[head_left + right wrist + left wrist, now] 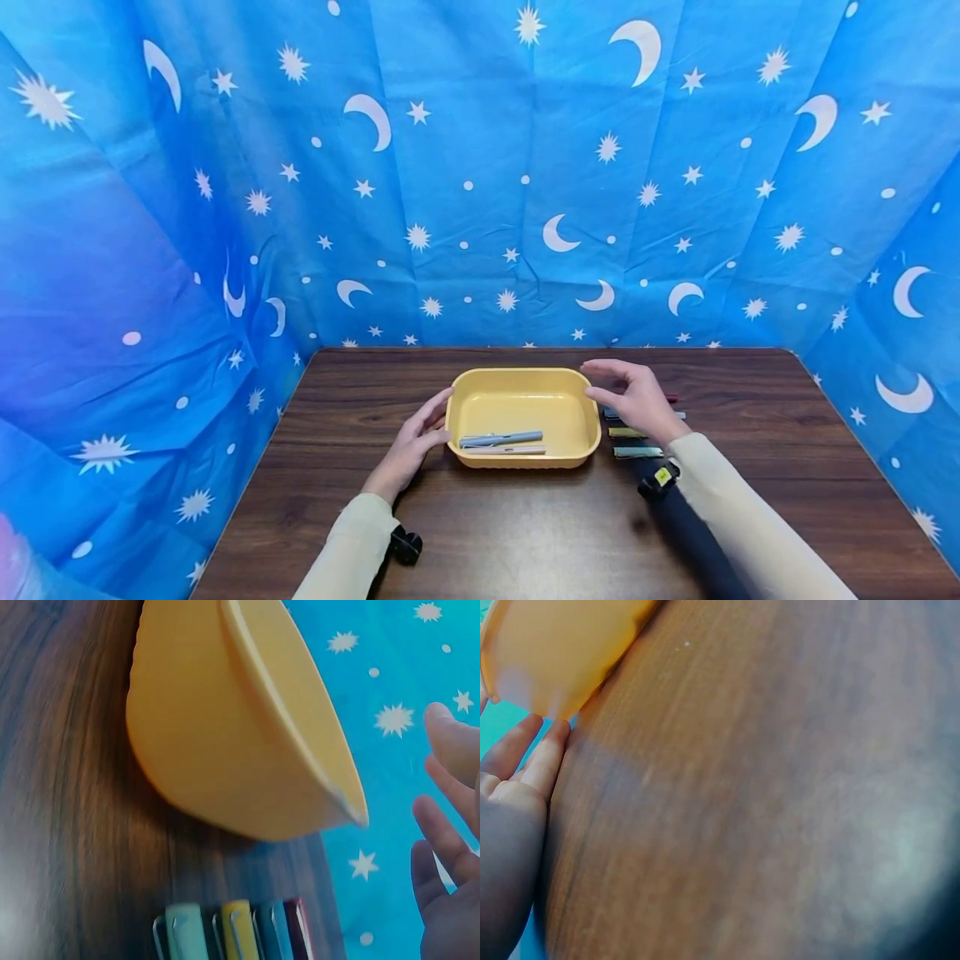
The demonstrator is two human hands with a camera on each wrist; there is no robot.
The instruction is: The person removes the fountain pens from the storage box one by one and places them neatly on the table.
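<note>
A yellow plastic basin (pixel 525 462) stands on the table, with a grey-blue pen (pixel 517 437) and a pale pinkish pen (pixel 517 451) lying along its near inner side. At the basin's left wall is my left hand (pixel 408 450); in the left wrist view its extended fingertips (pixel 557 729) come right up to the wall. My right hand (pixel 641 400) hovers by the far right corner, thumb and fingers spread; the right wrist view shows a gap between it and the basin wall (pixel 202 735). It holds nothing.
To the basin's right, partly beneath my right hand, lie several clip pens in a row, among them a mint pen (pixel 637 452), a yellow-green pen (pixel 626 432) and a dark red pen (pixel 300 930). A blue curtain (pixel 480 208) with moons and stars hangs behind the wooden table (pixel 525 533).
</note>
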